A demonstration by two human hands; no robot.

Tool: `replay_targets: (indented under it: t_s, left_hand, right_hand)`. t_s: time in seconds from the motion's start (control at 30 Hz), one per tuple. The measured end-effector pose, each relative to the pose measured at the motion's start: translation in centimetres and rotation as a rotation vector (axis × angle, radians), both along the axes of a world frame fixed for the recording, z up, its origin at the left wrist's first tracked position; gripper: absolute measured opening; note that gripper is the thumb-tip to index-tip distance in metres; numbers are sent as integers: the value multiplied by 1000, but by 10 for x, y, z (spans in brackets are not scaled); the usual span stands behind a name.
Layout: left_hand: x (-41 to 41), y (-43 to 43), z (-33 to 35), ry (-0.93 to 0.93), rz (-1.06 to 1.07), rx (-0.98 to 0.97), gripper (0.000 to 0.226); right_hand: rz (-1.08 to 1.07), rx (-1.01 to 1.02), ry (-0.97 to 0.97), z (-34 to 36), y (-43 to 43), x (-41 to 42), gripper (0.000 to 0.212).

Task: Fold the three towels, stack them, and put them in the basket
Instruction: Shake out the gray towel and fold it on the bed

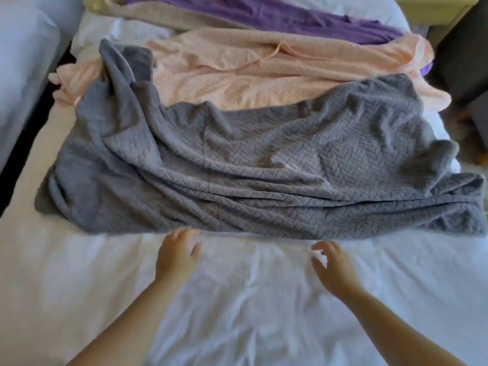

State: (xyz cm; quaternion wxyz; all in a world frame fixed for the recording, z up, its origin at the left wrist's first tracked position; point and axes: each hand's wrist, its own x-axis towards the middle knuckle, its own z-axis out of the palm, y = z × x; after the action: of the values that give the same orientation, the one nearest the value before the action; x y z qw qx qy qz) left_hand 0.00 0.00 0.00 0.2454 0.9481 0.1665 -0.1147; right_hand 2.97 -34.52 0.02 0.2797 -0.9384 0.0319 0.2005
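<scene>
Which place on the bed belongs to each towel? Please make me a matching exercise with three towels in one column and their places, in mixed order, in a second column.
Column 1:
1. grey towel
2. peach towel
3. purple towel

Column 2:
A. farthest from the person, at the top of the view
B. in the middle, partly under another towel
C. nearest to the hands, crumpled and unfolded

Right pairs: 1-C, 2-B, 3-A.
</scene>
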Motion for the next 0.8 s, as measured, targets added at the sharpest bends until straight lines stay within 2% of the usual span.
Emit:
replay_targets:
  t_s: [0.07,0.13,0.23,0.3,0.37,0.4,0.47,0.57,0.67,0.8]
  left_hand:
    - [19,-5,-10,-68,-94,121,30]
    - [36,-10,-17,-55,-177,215,38]
    - [46,-11,-33,39,-269,362,49]
    - [53,-8,-35,-5,-277,396,37]
    - [62,-6,-30,-78,-267,411,14]
    - [66,-5,-26,-85,-268,402,10]
    - [75,-4,-13,-66,-231,247,19]
    - [89,-4,25,-29,-132,-59,22]
    - [108,-14,86,-115,-174,-245,20]
    - [133,-35,204,-257,-296,-392,27]
  right_hand:
    - [108,-122,-56,-12,7,17,42]
    - [202,-243,-64,-18,14,33,59]
    - [254,-369,-37,-31,16,44,65]
    - [258,-433,-66,-31,17,50,54]
    - [241,-459,-141,-27,18,58,27]
    - [225,-445,-168,-24,18,61,17]
    - [173,-363,-180,-14,17,66,14]
    - [79,-205,-93,12,17,75,14]
    - [74,-50,-35,49,25,82,28]
    - [181,-30,-168,116,43,96,51]
